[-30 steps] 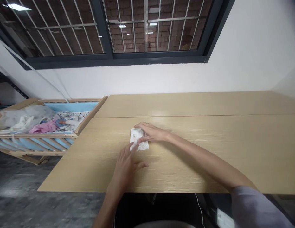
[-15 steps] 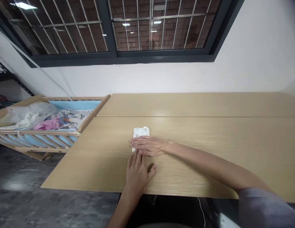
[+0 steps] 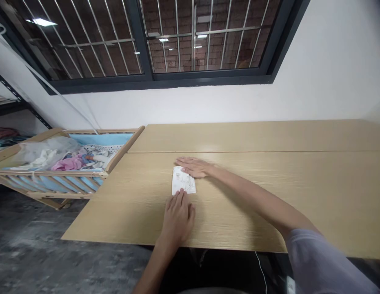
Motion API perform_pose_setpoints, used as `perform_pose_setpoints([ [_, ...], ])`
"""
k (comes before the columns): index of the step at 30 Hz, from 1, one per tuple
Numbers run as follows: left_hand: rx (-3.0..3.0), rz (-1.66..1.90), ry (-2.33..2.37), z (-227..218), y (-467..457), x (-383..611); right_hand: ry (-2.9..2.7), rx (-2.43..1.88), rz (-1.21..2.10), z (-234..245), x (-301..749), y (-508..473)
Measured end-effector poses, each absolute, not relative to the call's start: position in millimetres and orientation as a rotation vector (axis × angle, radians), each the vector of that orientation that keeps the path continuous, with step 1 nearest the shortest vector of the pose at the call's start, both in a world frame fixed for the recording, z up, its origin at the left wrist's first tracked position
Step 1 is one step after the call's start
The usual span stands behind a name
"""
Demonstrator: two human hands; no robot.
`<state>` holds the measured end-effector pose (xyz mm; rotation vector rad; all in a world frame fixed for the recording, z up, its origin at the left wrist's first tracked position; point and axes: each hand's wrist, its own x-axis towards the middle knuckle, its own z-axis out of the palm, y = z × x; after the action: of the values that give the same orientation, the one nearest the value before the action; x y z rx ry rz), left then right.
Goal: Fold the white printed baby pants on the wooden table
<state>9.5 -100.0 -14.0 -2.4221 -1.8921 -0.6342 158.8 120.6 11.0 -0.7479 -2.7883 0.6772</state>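
A small white sheet of paper with dark printed marks lies flat on the wooden table. The fingertips of my left hand rest on its near edge, fingers stretched out together. Across its far edge lies my right hand, flat with the fingers extended to the left and covering the upper right corner. Neither hand grasps anything.
To the left stands a wooden crib with blue lining, holding a pink cloth, other fabrics and a clear plastic bag. A barred window is in the white wall behind. A white cable hangs below the table's front edge.
My right hand has moved from the paper's lower half up to its far edge, uncovering the print. My left thumb has drawn in nearer the fingers.
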Motion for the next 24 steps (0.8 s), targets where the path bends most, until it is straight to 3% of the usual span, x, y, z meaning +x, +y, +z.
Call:
perform_pose_setpoints([
  [4, -2.419, -0.793, -2.071, 19.9, -80.9, -21.3, -2.479, -0.983, 0.583, 21.3, 163.5, 117.9],
  [10, -2.052, -0.176, -2.430, 38.6, -37.9, -30.1, -2.276, -1.084, 0.702, 24.2, 160.9, 98.2],
  [14, -2.116, -0.113, -2.442, 31.7, -16.5, -19.5, -2.201, -1.128, 0.806, 10.4, 156.6, 86.0],
  [19, -2.348, -0.167, -2.290, 30.0, -16.4, -18.8, -2.114, -1.283, 0.829, 8.0, 148.7, 73.4],
  [24, -2.476, -0.423, -2.183, 46.5, -65.4, -38.7, -2.137, -1.320, 0.992, 35.7, 133.9, 36.5],
])
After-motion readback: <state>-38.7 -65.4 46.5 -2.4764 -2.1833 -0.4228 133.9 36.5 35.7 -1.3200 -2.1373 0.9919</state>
